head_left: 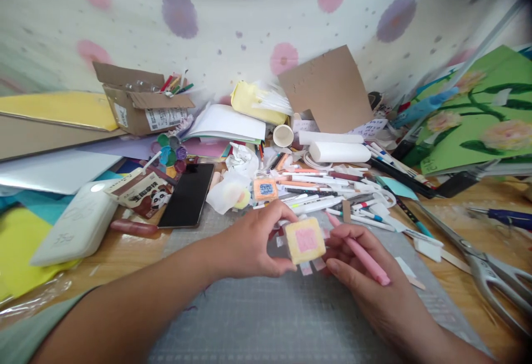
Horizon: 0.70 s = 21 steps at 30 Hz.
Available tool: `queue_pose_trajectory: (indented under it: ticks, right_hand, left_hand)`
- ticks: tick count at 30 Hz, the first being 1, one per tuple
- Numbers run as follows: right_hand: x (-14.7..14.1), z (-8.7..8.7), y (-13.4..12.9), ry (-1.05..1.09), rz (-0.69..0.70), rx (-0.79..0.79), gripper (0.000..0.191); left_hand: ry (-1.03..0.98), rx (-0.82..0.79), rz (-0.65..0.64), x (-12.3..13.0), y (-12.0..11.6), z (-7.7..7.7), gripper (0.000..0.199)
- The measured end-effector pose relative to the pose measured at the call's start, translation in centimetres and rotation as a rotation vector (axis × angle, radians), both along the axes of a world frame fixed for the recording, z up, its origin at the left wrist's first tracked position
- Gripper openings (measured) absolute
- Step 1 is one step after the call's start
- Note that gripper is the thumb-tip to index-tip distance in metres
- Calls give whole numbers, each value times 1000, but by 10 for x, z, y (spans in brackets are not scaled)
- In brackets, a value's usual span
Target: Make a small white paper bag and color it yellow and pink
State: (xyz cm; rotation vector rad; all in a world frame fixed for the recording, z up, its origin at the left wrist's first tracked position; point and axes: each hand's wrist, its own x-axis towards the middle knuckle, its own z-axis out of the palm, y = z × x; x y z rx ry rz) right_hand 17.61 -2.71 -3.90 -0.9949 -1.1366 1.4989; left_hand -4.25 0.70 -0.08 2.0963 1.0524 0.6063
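Note:
Between thumb and fingers, my left hand (pixel 257 239) grips a small square block (pixel 306 239), yellow with a pink square in its middle. Small pale tabs stick out around the block's edges. My right hand (pixel 363 267) holds a pink pen (pixel 363 259), its tip pointing up and left, close to the block's right side. The right fingertips are beside the block; whether they touch it I cannot tell. Below both hands lies a grey cutting mat (pixel 249 319). Just beyond them rests a similar orange block with a blue centre (pixel 265 189).
Many pens and markers (pixel 320 181) lie heaped behind the hands. At left are a black phone (pixel 187 195), a drink carton (pixel 139 192) and a white device (pixel 78 222). Scissors (pixel 486 264) lie at right. An open cardboard box (pixel 141 103) and brown cardboard (pixel 328 90) stand behind.

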Motion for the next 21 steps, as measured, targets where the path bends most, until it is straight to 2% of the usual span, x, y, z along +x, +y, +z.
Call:
queue_pose_trajectory:
  ticks: [4,8,16,21]
  right_hand:
    - [2,1,3,-18,-16,-6,29]
    - [2,2,4,-37,-26,-8,28]
    - [4,7,4,-88,-41,18,26]
    - [2,8,3,-132,-14,20,22]
  left_hand:
    - [16,-63,25,2,1,-5,53]
    - [45,-44,9,4,3,-6,50]
    - [0,-43,-31,-3,5,0,56]
    - [-90,-120,48,-13,16,6,36]
